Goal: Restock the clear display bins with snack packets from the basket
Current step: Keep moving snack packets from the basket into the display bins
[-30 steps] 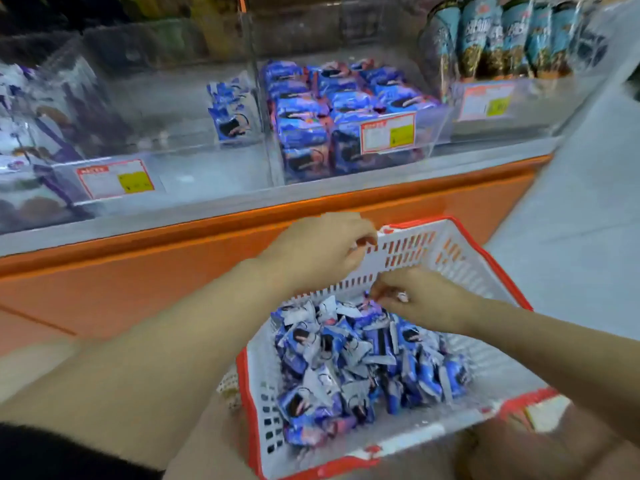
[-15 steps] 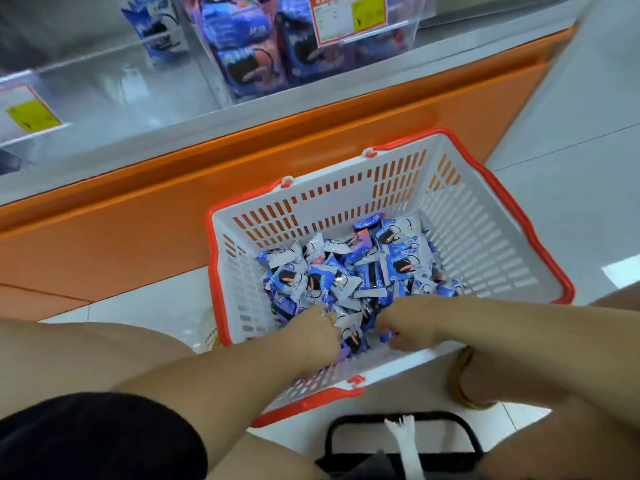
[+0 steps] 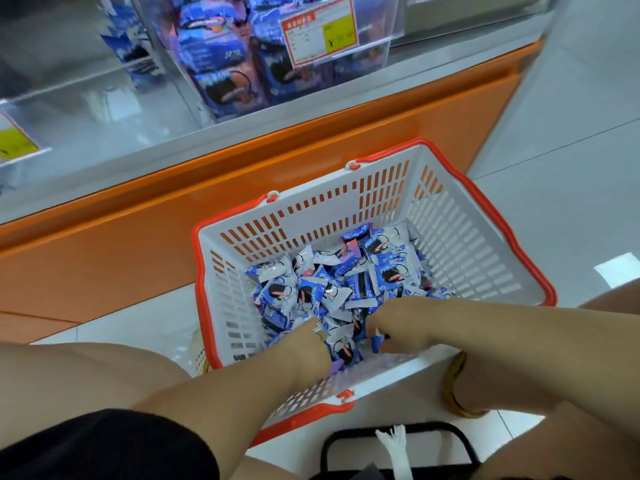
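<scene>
A white basket (image 3: 460,237) with a red rim sits on the floor, holding a heap of blue-and-white snack packets (image 3: 346,282). Both my hands are down in the near end of that heap. My left hand (image 3: 308,344) is buried among the packets with its fingers curled into them. My right hand (image 3: 401,323) curls its fingers round packets beside it. Above, a clear display bin (image 3: 374,32) holds stacked blue packets behind a red and yellow price tag (image 3: 320,31). The bin (image 3: 86,98) to its left holds only a few packets at the back.
An orange cabinet front (image 3: 173,244) runs under the grey shelf edge, just beyond the basket. Pale floor tiles (image 3: 571,150) lie to the right. A black frame (image 3: 398,441) sits at the bottom edge near my knees.
The view dropped from the display bins to the basket. Both hands went from the basket's far rim down into the near end of the packet heap and now dig in deeper.
</scene>
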